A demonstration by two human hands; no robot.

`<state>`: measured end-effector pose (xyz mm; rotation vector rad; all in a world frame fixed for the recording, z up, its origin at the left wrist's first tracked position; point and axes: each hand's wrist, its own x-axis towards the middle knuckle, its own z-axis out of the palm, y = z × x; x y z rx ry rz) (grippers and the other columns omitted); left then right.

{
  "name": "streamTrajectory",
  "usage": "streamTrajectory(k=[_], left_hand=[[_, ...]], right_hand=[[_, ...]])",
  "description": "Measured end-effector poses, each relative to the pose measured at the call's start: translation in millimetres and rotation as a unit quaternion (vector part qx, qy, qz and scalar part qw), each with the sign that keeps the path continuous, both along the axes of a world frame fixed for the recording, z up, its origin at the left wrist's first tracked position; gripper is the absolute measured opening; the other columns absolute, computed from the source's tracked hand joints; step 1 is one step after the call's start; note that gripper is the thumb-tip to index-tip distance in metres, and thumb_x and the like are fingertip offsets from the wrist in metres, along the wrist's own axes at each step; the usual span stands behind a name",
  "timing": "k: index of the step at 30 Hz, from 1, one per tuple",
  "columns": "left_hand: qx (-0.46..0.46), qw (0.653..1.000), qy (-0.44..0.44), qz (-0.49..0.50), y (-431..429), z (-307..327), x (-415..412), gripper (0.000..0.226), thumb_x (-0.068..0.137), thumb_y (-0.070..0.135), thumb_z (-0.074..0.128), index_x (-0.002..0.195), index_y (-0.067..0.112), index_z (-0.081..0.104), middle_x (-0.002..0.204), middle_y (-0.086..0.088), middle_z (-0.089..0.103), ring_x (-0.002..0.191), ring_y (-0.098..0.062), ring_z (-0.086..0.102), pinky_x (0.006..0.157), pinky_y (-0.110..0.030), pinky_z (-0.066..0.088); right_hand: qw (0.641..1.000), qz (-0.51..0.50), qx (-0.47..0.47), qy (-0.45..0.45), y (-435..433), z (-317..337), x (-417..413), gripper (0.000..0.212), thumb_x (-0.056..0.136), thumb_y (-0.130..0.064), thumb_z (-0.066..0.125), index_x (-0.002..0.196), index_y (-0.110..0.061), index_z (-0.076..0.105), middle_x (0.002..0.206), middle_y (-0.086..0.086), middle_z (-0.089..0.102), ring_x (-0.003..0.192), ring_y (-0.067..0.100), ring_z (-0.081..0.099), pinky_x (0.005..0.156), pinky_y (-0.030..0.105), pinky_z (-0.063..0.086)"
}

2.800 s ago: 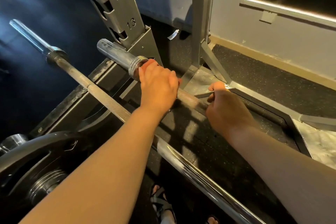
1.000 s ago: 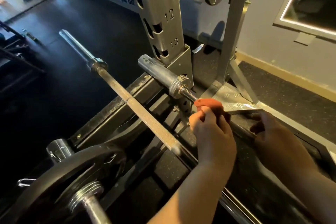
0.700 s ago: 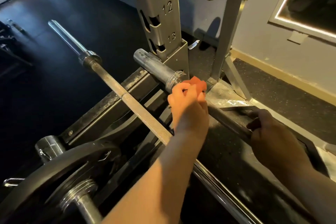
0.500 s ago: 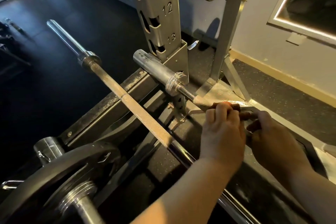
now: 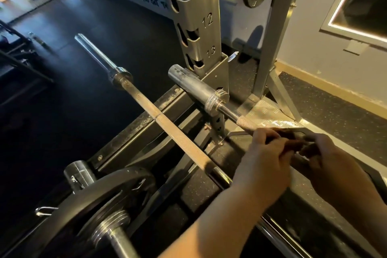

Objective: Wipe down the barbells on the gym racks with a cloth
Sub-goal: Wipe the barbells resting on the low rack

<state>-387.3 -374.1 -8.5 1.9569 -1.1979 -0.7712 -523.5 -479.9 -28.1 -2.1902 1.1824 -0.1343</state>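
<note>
Beside the gym rack (image 5: 201,27), the barbell (image 5: 244,121) ran away up-left. The left hand (image 5: 266,153), nearer its sleeve, wrapped the cloth (image 5: 292,142) round it, and the right hand (image 5: 326,159) gripped the bar just behind.

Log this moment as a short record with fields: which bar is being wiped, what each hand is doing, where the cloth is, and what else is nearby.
bar being wiped: rear barbell, low beside the rack upright numbered 11 to 13
left hand: fingers curled over the cloth on the knurled shaft
right hand: grips the same shaft, right next to the left hand
cloth: reddish, in shadow, mostly hidden between the hands
other bar: front barbell, no hand on it
also nearby: weight plate at lower left
</note>
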Motion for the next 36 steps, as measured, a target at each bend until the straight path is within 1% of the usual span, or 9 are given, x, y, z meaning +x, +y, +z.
streamTrajectory(k=[5, 7, 12, 16, 25, 28, 30, 32, 36], left_hand=[[-0.172, 0.948, 0.135, 0.229, 9.7, 23.6, 76.0, 0.025, 0.102, 0.041, 0.048, 0.12, 0.033, 0.063, 0.125, -0.006, 0.052, 0.111, -0.007, 0.057, 0.089, -0.024, 0.054], [-0.185, 0.944, 0.025, 0.272, 4.0, 21.5, 110.5, 0.026, 0.105, 0.025, 0.048, 0.128, 0.026, 0.062, 0.131, 0.005, 0.047, 0.116, 0.008, 0.046, 0.093, -0.006, 0.041], [-0.067, 0.967, -0.169, 0.179, -17.9, -23.5, 129.8, 0.029, 0.107, 0.032, 0.037, 0.127, 0.037, 0.056, 0.128, 0.018, 0.044, 0.115, -0.008, 0.039, 0.092, -0.019, 0.03], [-0.044, 0.956, -0.258, 0.13, -26.4, -24.7, 156.9, 0.04, 0.106, 0.045, 0.027, 0.131, 0.039, 0.057, 0.131, 0.019, 0.051, 0.12, -0.008, 0.044, 0.104, -0.024, 0.027], [-0.009, 0.943, -0.223, 0.248, -53.0, -25.2, 215.9, 0.045, 0.106, 0.035, 0.028, 0.131, 0.02, 0.063, 0.141, 0.002, 0.052, 0.133, -0.022, 0.037, 0.11, -0.03, 0.019], [0.019, 0.948, -0.287, 0.138, -64.6, -25.5, 189.0, 0.028, 0.095, 0.017, 0.047, 0.105, 0.017, 0.073, 0.119, -0.009, 0.066, 0.124, -0.032, 0.052, 0.113, -0.046, 0.031], [0.004, 0.96, -0.276, 0.034, -52.1, -30.5, 177.6, 0.03, 0.095, 0.008, 0.057, 0.122, 0.017, 0.067, 0.132, -0.012, 0.061, 0.137, -0.037, 0.044, 0.119, -0.055, 0.025], [-0.019, 0.968, -0.251, 0.012, -40.8, -24.6, 190.9, 0.031, 0.106, 0.021, 0.044, 0.133, 0.024, 0.06, 0.144, 0.0, 0.053, 0.147, -0.023, 0.027, 0.125, -0.048, 0.01], [-0.034, 0.956, -0.289, 0.038, -43.2, -13.6, 230.1, 0.034, 0.106, 0.034, 0.033, 0.126, 0.031, 0.061, 0.135, 0.009, 0.055, 0.139, -0.016, 0.035, 0.12, -0.053, 0.023]], right_hand=[[0.999, -0.029, 0.001, 0.012, -14.2, 2.4, 11.9, 0.037, 0.101, -0.012, 0.051, 0.137, -0.019, 0.046, 0.101, -0.001, 0.06, 0.08, 0.011, 0.059, 0.066, 0.033, 0.051], [0.996, 0.044, -0.073, 0.029, -11.0, 15.0, 42.7, 0.031, 0.096, -0.012, 0.061, 0.127, -0.008, 0.056, 0.1, 0.007, 0.061, 0.083, 0.019, 0.064, 0.069, 0.04, 0.057], [0.966, 0.175, -0.167, 0.089, 8.3, 31.4, 143.0, 0.035, 0.099, -0.024, 0.061, 0.131, -0.015, 0.051, 0.129, 0.012, 0.05, 0.107, 0.027, 0.061, 0.084, 0.034, 0.055], [0.969, 0.142, -0.166, 0.116, 6.1, 17.8, 163.6, 0.024, 0.102, -0.025, 0.045, 0.124, -0.017, 0.05, 0.108, 0.009, 0.052, 0.089, 0.027, 0.062, 0.072, 0.037, 0.056], [0.988, 0.106, -0.056, 0.099, -6.3, 2.9, 171.8, 0.042, 0.104, -0.047, 0.011, 0.11, -0.026, 0.047, 0.095, 0.001, 0.053, 0.09, 0.025, 0.059, 0.079, 0.046, 0.051], [0.986, 0.112, -0.042, 0.116, -3.5, 11.1, 169.9, 0.031, 0.108, -0.042, 0.022, 0.115, -0.025, 0.047, 0.098, 0.001, 0.054, 0.091, 0.024, 0.06, 0.082, 0.047, 0.055], [0.986, 0.112, -0.015, 0.119, -4.0, 16.0, 169.1, 0.03, 0.109, -0.041, 0.024, 0.123, -0.025, 0.046, 0.107, 0.004, 0.056, 0.096, 0.025, 0.061, 0.086, 0.048, 0.055], [0.986, 0.118, 0.011, 0.122, -4.6, 21.7, 170.8, 0.032, 0.11, -0.039, 0.026, 0.13, -0.023, 0.045, 0.117, 0.006, 0.057, 0.104, 0.027, 0.06, 0.091, 0.047, 0.053], [0.99, 0.086, -0.006, 0.108, -2.5, 25.4, 171.8, 0.032, 0.109, -0.04, 0.025, 0.128, -0.024, 0.045, 0.114, 0.004, 0.058, 0.103, 0.025, 0.06, 0.09, 0.044, 0.052]])
